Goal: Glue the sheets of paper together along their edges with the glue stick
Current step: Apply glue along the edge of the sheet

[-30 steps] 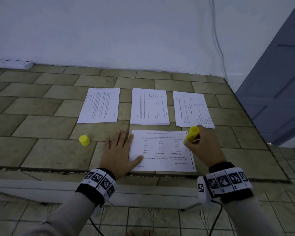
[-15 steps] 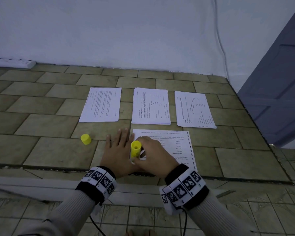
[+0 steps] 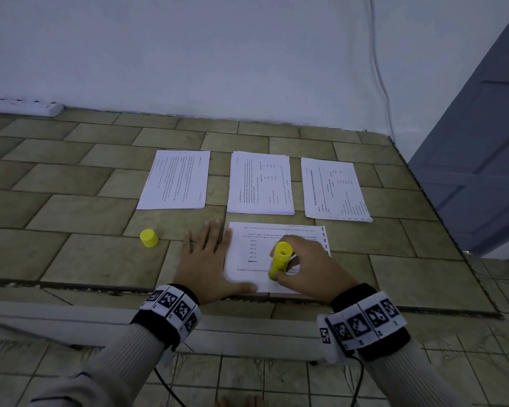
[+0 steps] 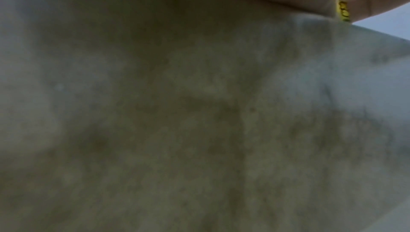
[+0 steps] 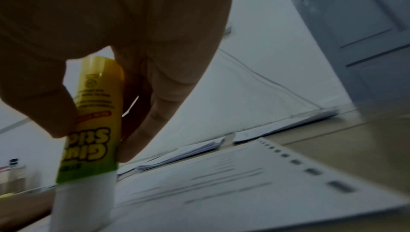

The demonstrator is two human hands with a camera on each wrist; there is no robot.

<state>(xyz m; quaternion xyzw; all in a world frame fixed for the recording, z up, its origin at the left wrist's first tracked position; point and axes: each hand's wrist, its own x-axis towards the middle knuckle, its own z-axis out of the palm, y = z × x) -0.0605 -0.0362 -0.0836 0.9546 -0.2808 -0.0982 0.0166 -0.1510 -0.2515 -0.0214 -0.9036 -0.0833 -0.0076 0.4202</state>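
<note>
The right hand (image 3: 312, 265) is grasping the glue stick (image 3: 279, 259) between thumb and curled fingers, tip down on the near sheet of paper (image 3: 256, 254), which is lying at the front edge of the tiled ledge (image 3: 71, 259). The stick is tilting slightly, its white glue end (image 5: 84, 199) touching the sheet close to the front border, toward the front-left corner. The left hand (image 3: 206, 259) is lying flat with straight fingers, gripping nothing, its thumb pressing the sheet's front-left corner and its palm resting on the tiles beside it.

The step in hand looks like running glue along the front border. To do it well, the stroke should stay close and parallel to the border, with even light pressure so the thin sheet is not dragged or creased; the left hand should be holding the corner firmly.

Three more stacks of sheets (image 3: 260, 183) are lying toward the back of the ledge, and the yellow cap (image 3: 149, 238) is standing left of the left hand.
</note>
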